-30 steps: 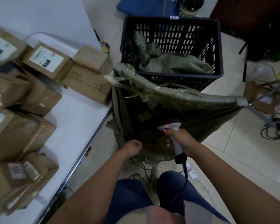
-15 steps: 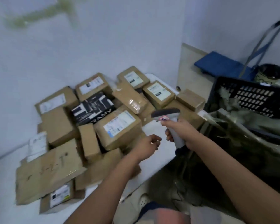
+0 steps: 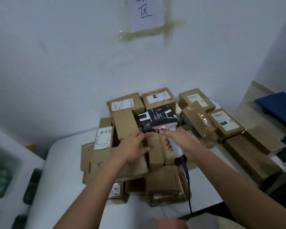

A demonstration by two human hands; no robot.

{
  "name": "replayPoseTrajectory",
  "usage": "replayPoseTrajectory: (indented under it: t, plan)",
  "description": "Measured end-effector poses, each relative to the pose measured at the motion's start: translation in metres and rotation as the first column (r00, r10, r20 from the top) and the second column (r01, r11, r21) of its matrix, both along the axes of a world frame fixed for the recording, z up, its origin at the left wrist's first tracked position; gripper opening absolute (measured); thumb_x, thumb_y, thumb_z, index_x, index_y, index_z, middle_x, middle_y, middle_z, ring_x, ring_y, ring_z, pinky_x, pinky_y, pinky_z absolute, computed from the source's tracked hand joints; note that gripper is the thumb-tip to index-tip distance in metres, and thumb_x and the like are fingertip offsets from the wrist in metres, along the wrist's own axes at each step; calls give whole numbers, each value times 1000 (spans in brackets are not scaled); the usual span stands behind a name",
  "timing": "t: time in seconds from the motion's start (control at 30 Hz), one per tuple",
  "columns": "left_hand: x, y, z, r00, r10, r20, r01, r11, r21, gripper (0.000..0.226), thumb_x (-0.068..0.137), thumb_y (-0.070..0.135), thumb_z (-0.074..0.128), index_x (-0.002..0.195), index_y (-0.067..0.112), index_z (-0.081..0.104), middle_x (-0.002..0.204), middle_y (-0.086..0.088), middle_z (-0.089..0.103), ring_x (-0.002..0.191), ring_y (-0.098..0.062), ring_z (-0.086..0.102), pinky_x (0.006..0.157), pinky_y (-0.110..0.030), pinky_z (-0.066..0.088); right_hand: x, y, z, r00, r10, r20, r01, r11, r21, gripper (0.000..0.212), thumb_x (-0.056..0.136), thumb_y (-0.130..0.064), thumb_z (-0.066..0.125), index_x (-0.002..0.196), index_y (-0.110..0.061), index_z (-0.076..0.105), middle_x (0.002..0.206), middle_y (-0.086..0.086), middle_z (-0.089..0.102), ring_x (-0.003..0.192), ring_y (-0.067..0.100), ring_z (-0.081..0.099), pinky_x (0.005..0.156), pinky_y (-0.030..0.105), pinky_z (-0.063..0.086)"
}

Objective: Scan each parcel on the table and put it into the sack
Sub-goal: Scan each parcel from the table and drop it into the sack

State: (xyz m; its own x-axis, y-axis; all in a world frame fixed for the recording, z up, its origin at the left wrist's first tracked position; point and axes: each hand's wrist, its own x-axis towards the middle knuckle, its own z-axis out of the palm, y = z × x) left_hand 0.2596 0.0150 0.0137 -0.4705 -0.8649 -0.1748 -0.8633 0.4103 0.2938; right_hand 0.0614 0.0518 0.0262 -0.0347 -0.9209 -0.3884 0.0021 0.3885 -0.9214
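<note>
Both hands busy: left clasps half-hidden parcel; right grips scanner.

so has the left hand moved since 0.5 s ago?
Yes. The left hand was in the air short of the pile; now it rests on a brown cardboard parcel just below the fixed black-and-white printed box, further into the stack.
</note>
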Motion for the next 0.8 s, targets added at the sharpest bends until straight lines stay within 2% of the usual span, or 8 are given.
replayPoseTrajectory:
  t: [0.1, 0.2, 0.3, 0.37, 0.5, 0.67, 0.73, 0.8]
  plan:
    - [29, 2, 4, 948, -86, 306, 54, 992, 110, 95, 81, 62, 66, 154, 43, 10, 165, 1, -2, 151, -31, 0, 120, -57, 7, 13, -8, -6, 1000, 11, 3, -11, 1000, 18, 21, 92, -27, 66, 86, -7, 62, 59, 6, 60, 48, 16, 58, 48, 25, 46]
    - [39, 8, -1, 882, -148, 448, 32, 966, 257, 121, 70, 66, 74, 150, 50, -15, 161, -3, -28, 148, -39, -20, 116, -64, -6, 19, -11, -10, 1000, 22, 10, -22, 999, 30, 22, 91, -27, 67, 91, -6, 62, 60, 6, 61, 50, 17, 59, 49, 27, 46]
    - [40, 9, -7, 837, -159, 524, 13, 962, 272, 130, 68, 57, 81, 146, 53, -23, 159, -6, -33, 147, -42, -19, 116, -64, -8, 20, -11, -14, 1000, 18, 16, -19, 999, 31, 20, 91, -25, 67, 93, -6, 62, 63, 7, 61, 51, 17, 59, 50, 27, 46]
    - [38, 9, -8, 834, -165, 527, 24, 964, 264, 129, 68, 57, 80, 146, 53, -22, 163, -8, -23, 149, -42, -13, 117, -63, -6, 19, -9, -15, 1000, 5, 20, -6, 999, 39, 20, 91, -24, 67, 93, -5, 62, 63, 7, 60, 49, 17, 58, 48, 25, 46]
    - [38, 7, -8, 856, -178, 486, 84, 974, 208, 121, 66, 61, 77, 147, 54, -13, 157, -11, 13, 145, -41, 11, 119, -56, 6, 15, -6, -16, 999, -37, 38, 35, 998, 53, 22, 91, -25, 68, 92, -5, 62, 62, 7, 60, 48, 15, 57, 49, 25, 47]
    - [45, -8, 19, 939, -97, 328, 27, 977, 212, 112, 65, 68, 73, 146, 57, -4, 152, -8, 20, 141, -37, 22, 116, -52, 18, 1, -4, -13, 989, -115, 93, 110, 992, 58, 19, 91, -24, 67, 90, -6, 61, 59, 7, 59, 46, 15, 56, 46, 24, 46]
    - [51, -19, 37, 984, -35, 175, -12, 965, 263, 109, 68, 64, 76, 145, 60, -1, 153, -5, 22, 139, -35, 27, 114, -52, 26, -5, -4, -9, 980, -161, 115, 156, 986, 52, 18, 92, -22, 66, 89, -5, 61, 59, 7, 58, 46, 15, 55, 47, 25, 46]
    - [55, -26, 56, 992, 71, -106, -24, 922, 387, 104, 72, 56, 79, 145, 62, 5, 151, 0, 29, 135, -29, 38, 109, -48, 39, -11, -5, -5, 971, -199, 133, 195, 980, 39, 18, 92, -22, 67, 90, -4, 62, 59, 8, 59, 46, 14, 55, 48, 25, 46]
